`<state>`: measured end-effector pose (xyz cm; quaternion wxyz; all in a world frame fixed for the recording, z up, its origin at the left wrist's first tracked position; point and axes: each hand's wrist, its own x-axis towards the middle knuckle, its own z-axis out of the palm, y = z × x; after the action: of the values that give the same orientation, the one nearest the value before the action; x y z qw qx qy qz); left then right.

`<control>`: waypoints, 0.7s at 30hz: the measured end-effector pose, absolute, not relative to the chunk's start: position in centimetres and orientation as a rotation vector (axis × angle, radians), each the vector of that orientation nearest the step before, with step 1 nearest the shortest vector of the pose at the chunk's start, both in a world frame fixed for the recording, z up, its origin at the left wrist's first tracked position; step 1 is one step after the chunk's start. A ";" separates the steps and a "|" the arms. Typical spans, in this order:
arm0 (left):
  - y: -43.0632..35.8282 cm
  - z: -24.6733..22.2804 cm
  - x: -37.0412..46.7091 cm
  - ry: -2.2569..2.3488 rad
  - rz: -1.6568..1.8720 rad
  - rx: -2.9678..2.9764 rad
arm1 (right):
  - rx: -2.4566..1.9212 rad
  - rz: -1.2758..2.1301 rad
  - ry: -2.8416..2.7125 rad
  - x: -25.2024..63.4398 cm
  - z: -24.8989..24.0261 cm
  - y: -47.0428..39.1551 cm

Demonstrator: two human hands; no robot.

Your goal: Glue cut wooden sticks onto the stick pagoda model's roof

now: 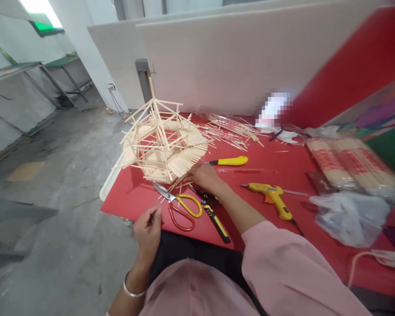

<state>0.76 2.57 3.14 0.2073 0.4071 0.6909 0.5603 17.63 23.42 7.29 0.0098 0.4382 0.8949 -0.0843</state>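
Note:
A pavilion-like frame of thin wooden sticks (pixel 158 145) stands on the red tabletop (pixel 125 197). My right hand (pixel 202 175) reaches to the frame's lower right edge, among loose sticks; its fingertips are partly hidden and what they touch is unclear. My left hand (pixel 149 226) is at the table's front edge with fingers curled together; anything between them is too small to make out. Scissors with one red and one yellow handle (pixel 184 210) lie between my hands. Black-and-yellow pliers (pixel 215 221) rest beneath my right forearm.
A yellow knife (pixel 230 161) lies beyond my right hand. To its right are a yellow glue gun (pixel 271 197), a plastic bag (pixel 352 217) and packed stick bundles (pixel 358 166). Loose sticks (pixel 230 131) lie at the back, before a pale board (pixel 233 66).

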 end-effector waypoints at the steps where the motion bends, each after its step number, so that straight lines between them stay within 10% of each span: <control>1: 2.6 3.1 0.6 1.927 1.561 1.140 | 1.315 -0.266 2.796 17.8 7.1 23.9; 21: 3.0 5.7 3.3 1.856 1.634 1.631 | 1.153 -0.125 3.064 20.4 7.8 21.0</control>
<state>3.29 2.95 5.70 0.0893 0.5483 0.6241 0.5495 20.38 21.00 7.85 -0.0673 0.3510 0.9332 -0.0381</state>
